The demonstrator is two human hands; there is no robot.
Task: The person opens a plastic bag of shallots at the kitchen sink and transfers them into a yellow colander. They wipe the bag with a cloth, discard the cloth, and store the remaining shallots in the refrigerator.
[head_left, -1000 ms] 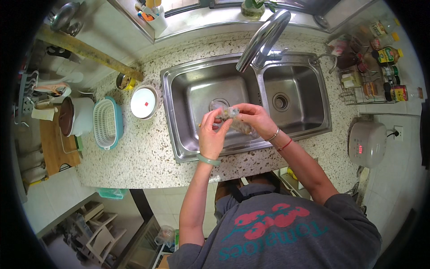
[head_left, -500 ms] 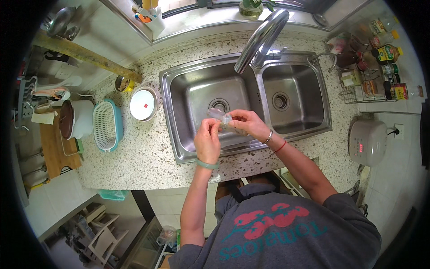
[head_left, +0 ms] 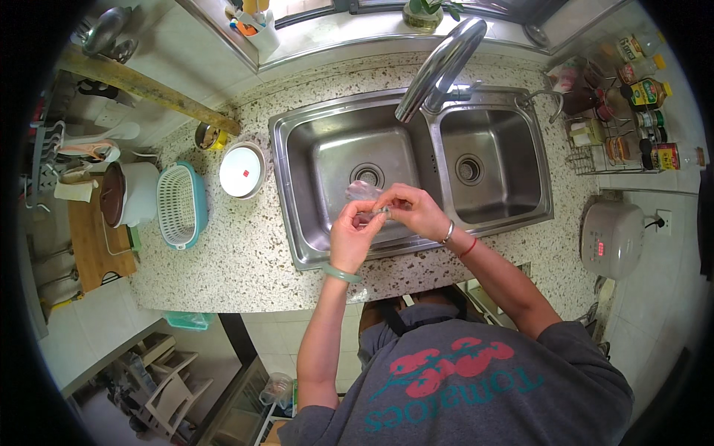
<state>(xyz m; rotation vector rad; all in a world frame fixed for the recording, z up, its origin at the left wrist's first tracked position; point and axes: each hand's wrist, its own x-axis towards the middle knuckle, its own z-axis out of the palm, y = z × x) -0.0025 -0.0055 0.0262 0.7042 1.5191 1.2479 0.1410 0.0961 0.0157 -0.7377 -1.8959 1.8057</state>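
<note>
Both hands meet over the front of the sink's large left basin (head_left: 320,160). Between them is a thin, clear plastic bag (head_left: 363,191), crumpled, with a loose part sticking up beyond the fingers. My left hand (head_left: 352,236) pinches the bag with thumb and fingertips; a green bangle circles that wrist. My right hand (head_left: 418,212) is closed on the bag's gathered part, its fingertips touching the left ones. What the bag holds, if anything, is hidden by the fingers.
A chrome faucet (head_left: 446,67) arches above the sink, beside the smaller right basin (head_left: 506,167). Left on the counter stand white bowls (head_left: 241,171), a teal-and-white basket (head_left: 179,208) and a white pot (head_left: 139,193). A rice cooker (head_left: 613,239) and bottle rack (head_left: 621,141) stand right.
My hands have drawn closer together, the fingertips now touching around the bag. Its loose part has shifted slightly, and the whole view has moved a little.
</note>
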